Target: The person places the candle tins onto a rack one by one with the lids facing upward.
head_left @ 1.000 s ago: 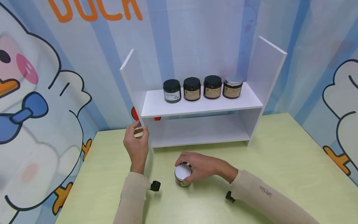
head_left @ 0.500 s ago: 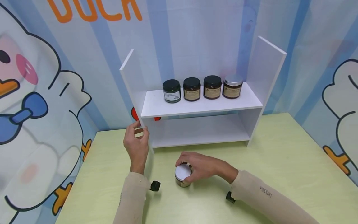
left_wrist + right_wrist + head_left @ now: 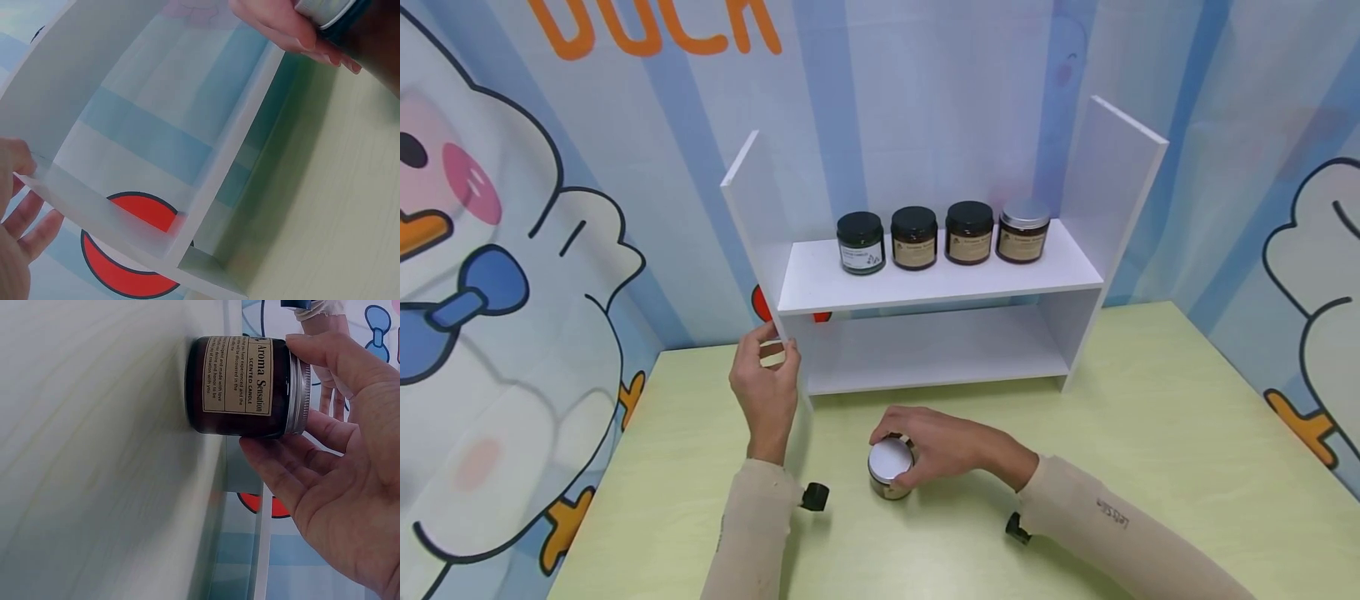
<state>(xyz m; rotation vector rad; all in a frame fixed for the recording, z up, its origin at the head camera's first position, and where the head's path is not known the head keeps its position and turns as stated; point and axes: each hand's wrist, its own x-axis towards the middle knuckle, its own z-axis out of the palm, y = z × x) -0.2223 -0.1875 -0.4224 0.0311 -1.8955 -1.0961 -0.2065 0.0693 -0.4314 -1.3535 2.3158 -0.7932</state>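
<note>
A scented candle (image 3: 891,462), a dark amber jar with a silver lid, stands upright on the table in front of the white shelf (image 3: 940,298). My right hand (image 3: 943,446) grips it round the sides near the lid, thumb on one side and fingers on the other. Its tan "Aroma Sensation" label faces the right wrist camera, where the candle (image 3: 244,384) appears sideways. My left hand (image 3: 765,392) pinches the front edge of the shelf's left side panel; in the left wrist view, that hand (image 3: 19,225) has its thumb and fingers on either side of the panel.
On the upper board stand several candle jars in a row: a green-black one (image 3: 861,243) with a white label, two amber ones with black lids (image 3: 914,239), and one with a silver lid (image 3: 1023,232). Cartoon duck cloth hangs behind the pale table (image 3: 1150,433).
</note>
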